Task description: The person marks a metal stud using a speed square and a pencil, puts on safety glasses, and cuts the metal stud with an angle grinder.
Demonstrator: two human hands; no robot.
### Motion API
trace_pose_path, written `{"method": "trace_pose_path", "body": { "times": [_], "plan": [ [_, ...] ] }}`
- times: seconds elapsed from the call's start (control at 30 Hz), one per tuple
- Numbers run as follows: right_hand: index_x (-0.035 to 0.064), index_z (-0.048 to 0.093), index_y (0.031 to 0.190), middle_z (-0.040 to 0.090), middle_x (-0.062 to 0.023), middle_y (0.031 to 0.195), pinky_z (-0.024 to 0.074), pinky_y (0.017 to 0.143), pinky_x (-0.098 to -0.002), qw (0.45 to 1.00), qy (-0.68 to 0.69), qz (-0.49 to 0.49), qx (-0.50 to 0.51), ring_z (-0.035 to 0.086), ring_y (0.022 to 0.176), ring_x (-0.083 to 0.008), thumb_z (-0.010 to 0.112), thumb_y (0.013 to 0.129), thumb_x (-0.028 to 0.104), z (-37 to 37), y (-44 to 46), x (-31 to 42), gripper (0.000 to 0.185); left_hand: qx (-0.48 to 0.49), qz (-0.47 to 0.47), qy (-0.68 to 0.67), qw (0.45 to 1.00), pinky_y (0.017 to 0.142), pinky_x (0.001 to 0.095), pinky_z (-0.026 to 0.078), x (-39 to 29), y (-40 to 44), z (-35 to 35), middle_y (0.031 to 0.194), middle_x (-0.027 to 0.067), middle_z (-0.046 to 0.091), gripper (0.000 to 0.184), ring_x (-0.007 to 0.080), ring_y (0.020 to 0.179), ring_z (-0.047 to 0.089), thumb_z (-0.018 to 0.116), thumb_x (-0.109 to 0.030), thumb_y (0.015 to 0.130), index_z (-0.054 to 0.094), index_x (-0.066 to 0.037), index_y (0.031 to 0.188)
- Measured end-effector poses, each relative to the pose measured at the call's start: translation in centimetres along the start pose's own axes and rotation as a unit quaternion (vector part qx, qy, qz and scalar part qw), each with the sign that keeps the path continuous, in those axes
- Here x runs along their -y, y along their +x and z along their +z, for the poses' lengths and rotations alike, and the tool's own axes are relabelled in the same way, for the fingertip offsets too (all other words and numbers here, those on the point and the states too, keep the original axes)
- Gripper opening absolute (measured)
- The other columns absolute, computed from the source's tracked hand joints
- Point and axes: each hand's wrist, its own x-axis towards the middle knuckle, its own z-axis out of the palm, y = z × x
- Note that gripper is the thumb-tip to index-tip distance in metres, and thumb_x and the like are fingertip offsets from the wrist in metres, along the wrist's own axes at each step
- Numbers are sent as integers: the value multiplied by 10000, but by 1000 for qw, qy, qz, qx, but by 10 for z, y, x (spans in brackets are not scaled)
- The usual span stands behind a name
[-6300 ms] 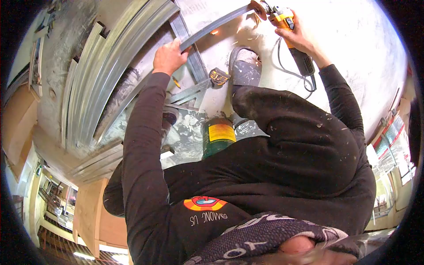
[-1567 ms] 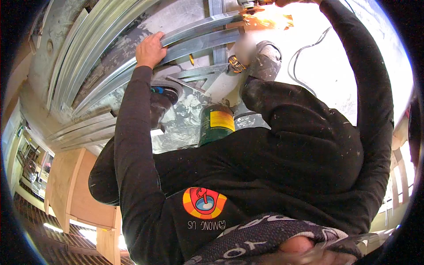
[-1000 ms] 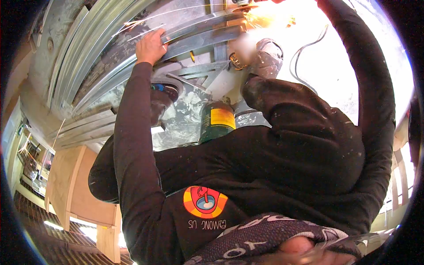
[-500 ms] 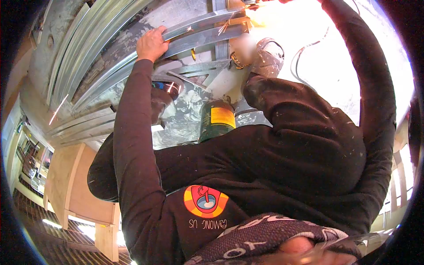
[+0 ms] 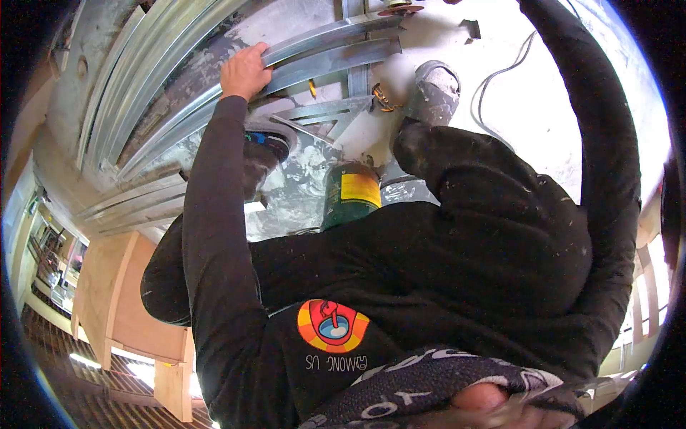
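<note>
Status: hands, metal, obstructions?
Left hand on upper metal strip; right hand cut off by top edge. Disc near strip's end. Sandal and small dark piece close by.

Upper centre: metal channels (image 5: 332, 34), ends near each other, two; crosswise metal strip (image 5: 359, 82) beneath, one; reddish disc (image 5: 405, 10), one; short metal piece (image 5: 469, 31), one; small yellow item (image 5: 312, 88), one; tape measure (image 5: 381, 98), one; triangular square (image 5: 329, 113), one; left hand (image 5: 245, 71), one. Upper right: cable (image 5: 480, 102), one. Centre: green can (image 5: 354, 194), one; shod feet (image 5: 436, 93), two. Upper left: stacked channels (image 5: 146, 86), several, exact number not discernible.
</note>
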Motion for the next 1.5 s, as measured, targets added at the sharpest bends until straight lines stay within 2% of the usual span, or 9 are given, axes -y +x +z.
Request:
{"method": "trace_pose_path", "body": {
  "times": [0.23,0.3,0.63,0.83,1.0,1.13,1.2,1.4,1.5],
  "plan": [
    [122,606,1116,694,-111,797,500,639,-417,1000,-5,13,3,648,710,-262,790,679,182,-1,-3,10,478,5,2,-2,1000,802,459,542,-1,0,-3,1011,60,704,377,306,979,670,744,-251,767,648,-197,1128],
    [126,608,1087,688,-109,782,495,622,-420,997,9,69,28,640,687,-259,779,684,182,-3,-6,16,441,-1,8,-1,1000,808,456,540,-1,-1,-3,1023,59,703,383,304,989,667,744,-251,767,645,-197,1133],
    [131,597,1067,658,-94,736,482,605,-408,1000,7,3,-9,623,660,-252,750,692,157,4,0,12,407,53,-28,2,998,834,451,540,-5,3,-9,1084,71,710,384,309,1029,667,733,-332,801,645,-196,1149],
    [130,595,1063,658,-98,745,469,612,-416,1000,11,15,-26,623,674,-249,737,715,179,4,-4,20,378,24,-1,24,999,823,459,543,-2,2,-3,1082,76,714,364,311,1003,678,723,-339,818,650,-193,1143],
    [138,591,1122,668,-101,765,479,627,-428,997,30,77,-3,633,684,-265,765,720,220,-4,-8,37,445,1,11,-3,1000,827,452,545,5,3,8,1063,78,712,362,304,1006,678,724,-342,816,651,-198,1140],
    [140,584,1144,676,-106,777,486,629,-438,999,-13,44,-1,642,695,-271,775,729,252,3,0,21,470,-25,12,-3,1000,822,457,544,4,1,8,1034,88,708,358,309,994,678,726,-342,813,652,-205,1135],
    [147,584,1194,690,-116,796,501,632,-444,995,-33,92,10,662,712,-283,773,733,266,2,0,20,512,-10,7,1,1000,817,460,545,5,4,9,1028,89,708,356,314,989,679,726,-340,812,652,-210,1135],
    [139,565,1286,708,-127,818,523,648,-448,996,-79,26,-34,689,739,-303,747,732,243,10,4,5,593,-9,3,5,1000,810,466,546,4,3,10,1002,99,710,361,324,983,679,732,-327,804,652,-218,1138],
    [122,564,1265,700,-119,798,516,636,-439,998,-48,42,-10,679,715,-294,738,729,218,9,8,8,572,-1,2,8,1000,812,463,546,7,4,11,990,100,711,365,318,979,680,736,-326,801,652,-218,1140]
  ]
}}
